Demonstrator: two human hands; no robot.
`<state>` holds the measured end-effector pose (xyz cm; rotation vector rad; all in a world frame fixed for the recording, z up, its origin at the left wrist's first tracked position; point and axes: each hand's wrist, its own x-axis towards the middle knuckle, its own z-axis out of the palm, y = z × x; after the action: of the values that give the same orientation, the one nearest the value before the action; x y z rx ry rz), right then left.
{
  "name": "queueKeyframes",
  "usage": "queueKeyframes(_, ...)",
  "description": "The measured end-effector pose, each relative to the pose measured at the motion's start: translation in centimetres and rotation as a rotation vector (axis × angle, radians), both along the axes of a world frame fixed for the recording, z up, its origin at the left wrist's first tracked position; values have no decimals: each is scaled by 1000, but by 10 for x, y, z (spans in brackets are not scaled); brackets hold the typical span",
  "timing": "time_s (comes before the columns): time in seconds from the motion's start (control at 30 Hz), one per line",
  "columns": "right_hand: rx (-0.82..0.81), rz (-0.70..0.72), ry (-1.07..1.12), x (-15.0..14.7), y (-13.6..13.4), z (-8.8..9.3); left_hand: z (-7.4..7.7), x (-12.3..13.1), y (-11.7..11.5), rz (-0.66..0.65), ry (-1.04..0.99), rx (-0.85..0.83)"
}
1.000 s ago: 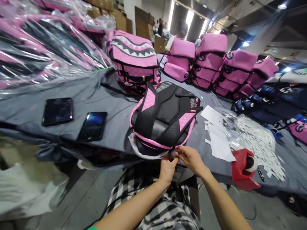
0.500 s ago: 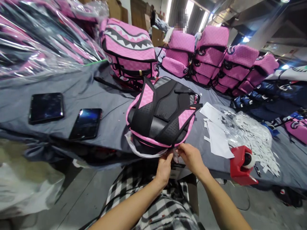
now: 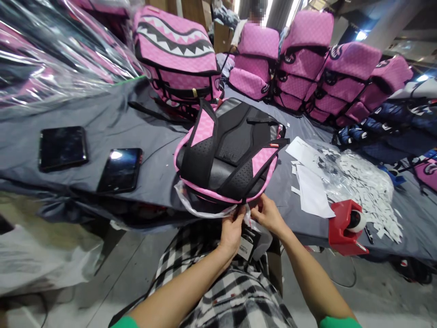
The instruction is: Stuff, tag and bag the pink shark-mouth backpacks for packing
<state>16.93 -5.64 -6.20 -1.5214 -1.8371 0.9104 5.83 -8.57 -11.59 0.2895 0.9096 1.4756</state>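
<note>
A pink and black backpack (image 3: 235,150) lies on the table with its padded back and shoulder straps facing up. From its near edge a loop of translucent white plastic wrap (image 3: 196,212) hangs down. My left hand (image 3: 232,232) is closed on the end of this wrap, just below the bag's edge. Close beside it, my right hand (image 3: 268,215) pinches the wrap, its fingertips partly hidden. Below and between my hands dangles a black and white hang tag (image 3: 248,243) with a barcode label.
Two dark tablet-like devices (image 3: 120,169) lie at left. A red tape dispenser (image 3: 344,228), white paper sheets (image 3: 312,189) and a heap of small white slips (image 3: 370,191) are at right. Behind stand a larger pink backpack (image 3: 175,45) and stacked pink bags (image 3: 303,68). A person is beyond.
The hang tag has come into view below my hands, with more white plastic beside it. My hands remain close together at the backpack's near edge. The view has tilted down slightly.
</note>
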Motion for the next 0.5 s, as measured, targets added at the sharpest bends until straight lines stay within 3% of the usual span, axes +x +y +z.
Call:
queueKeyframes(0.1,-21,-67,46,-3,-4,-3,3,-2,0,24,4,8)
queueKeyframes(0.3,-448,105,238,-6,-6,9,-4,-5,-3,-13,0,-41)
queueKeyframes(0.5,-625,175,290,-8,9,8,0,-2,1,-31,-85,-18)
